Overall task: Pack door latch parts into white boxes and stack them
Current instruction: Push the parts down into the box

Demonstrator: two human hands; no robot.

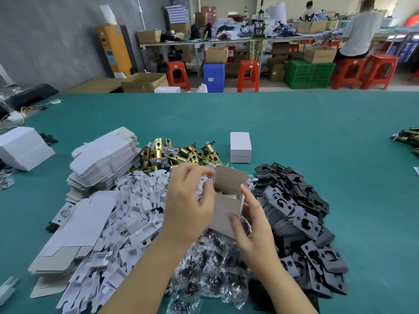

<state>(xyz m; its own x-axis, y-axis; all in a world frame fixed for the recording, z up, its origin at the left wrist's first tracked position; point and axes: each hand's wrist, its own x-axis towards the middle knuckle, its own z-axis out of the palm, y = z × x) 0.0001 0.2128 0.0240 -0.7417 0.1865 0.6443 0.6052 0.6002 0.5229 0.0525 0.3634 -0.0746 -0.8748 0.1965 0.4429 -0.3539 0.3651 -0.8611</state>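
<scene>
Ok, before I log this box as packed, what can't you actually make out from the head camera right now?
Head view only:
- Contents of the open box: only a brass glint shows; flap and left hand hide the rest.
- Left fingertips: motion-blurred, so whether they pinch anything is unclear.
- Bagged parts: glare on the plastic, contents too small to identify.
- Brass pile at the right: cut by the frame edge.
- Closed box: contents unseen.

your left hand [189, 200] hides the near-left side of the open box [226, 205]; its fingertips blur. what lies inside the box is too dim to tell. the bottom edge cuts off both forearms.
</scene>
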